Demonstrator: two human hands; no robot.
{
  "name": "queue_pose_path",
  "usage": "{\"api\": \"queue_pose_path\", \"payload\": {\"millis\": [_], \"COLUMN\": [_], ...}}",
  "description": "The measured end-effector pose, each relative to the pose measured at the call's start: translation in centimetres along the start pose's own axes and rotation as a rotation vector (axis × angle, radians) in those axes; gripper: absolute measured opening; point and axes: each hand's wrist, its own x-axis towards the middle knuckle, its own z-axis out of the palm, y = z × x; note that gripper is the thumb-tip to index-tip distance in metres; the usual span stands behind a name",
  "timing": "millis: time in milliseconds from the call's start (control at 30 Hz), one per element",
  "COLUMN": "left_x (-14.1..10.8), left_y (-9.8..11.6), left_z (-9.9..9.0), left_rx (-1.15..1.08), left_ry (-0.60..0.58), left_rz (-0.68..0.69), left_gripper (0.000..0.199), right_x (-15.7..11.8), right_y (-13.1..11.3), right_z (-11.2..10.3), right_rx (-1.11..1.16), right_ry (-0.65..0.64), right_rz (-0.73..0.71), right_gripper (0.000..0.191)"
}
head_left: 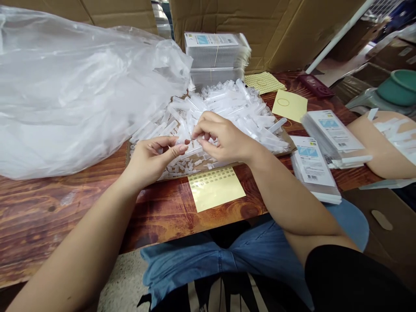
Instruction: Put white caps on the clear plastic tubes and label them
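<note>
Both hands meet over a shallow cardboard tray [286,141] full of translucent plastic tubes [224,99] and small white pieces [182,167]. My left hand [156,158] has thumb and index finger pinched on a small clear piece whose shape is hard to make out. Right beside it, my right hand [221,136] is closed in a pinch, fingertips nearly touching the left ones; what it holds is too small to name. Below the hands, at the tray's front edge, lies a yellow sticker sheet [216,190] with rows of small marks along its top.
A large clear plastic bag [74,95] covers the left of the wooden table [81,203]. Banded packs [212,52] stand behind the tray. To the right are yellow sheets [289,106], labelled packs [313,164], a dark red object [315,85] and a green tub [398,89].
</note>
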Motion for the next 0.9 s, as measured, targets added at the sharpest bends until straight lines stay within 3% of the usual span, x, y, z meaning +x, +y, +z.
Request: {"api": "queue_pose_path", "payload": {"millis": [100, 200, 367, 567, 767, 900], "left_x": [0.1, 0.2, 0.1, -0.3, -1.0, -1.4], "left_y": [-0.6, -1.0, -1.1, -1.0, -0.3, -0.1], "left_z": [0.2, 0.3, 0.1, -0.2, 0.4, 0.7], "left_rx": [0.068, 0.143, 0.263, 0.512, 0.569, 0.585], "left_ry": [0.013, 0.024, 0.013, 0.03, 0.138, 0.169], "left_rz": [0.037, 0.082, 0.271, 0.486, 0.461, 0.411], "left_gripper": [0.039, 0.037, 0.034, 0.034, 0.03, 0.026], "right_x": [0.2, 0.5, 0.6, 0.2, 0.2, 0.4], "right_y": [0.5, 0.5, 0.3, 0.0, -1.5, -2.1], "right_z": [0.5, 1.4, 2.4, 1.9, 2.5, 3.5], "right_rx": [0.26, 0.461, 0.56, 0.601, 0.598, 0.606], "right_ry": [0.159, 0.233, 0.235, 0.195, 0.317, 0.299], "right_rz": [-0.012, -0.015, 0.046, 0.116, 0.127, 0.219], "right_gripper": [0.006, 0.008, 0.022, 0.03, 0.028, 0.028]}}
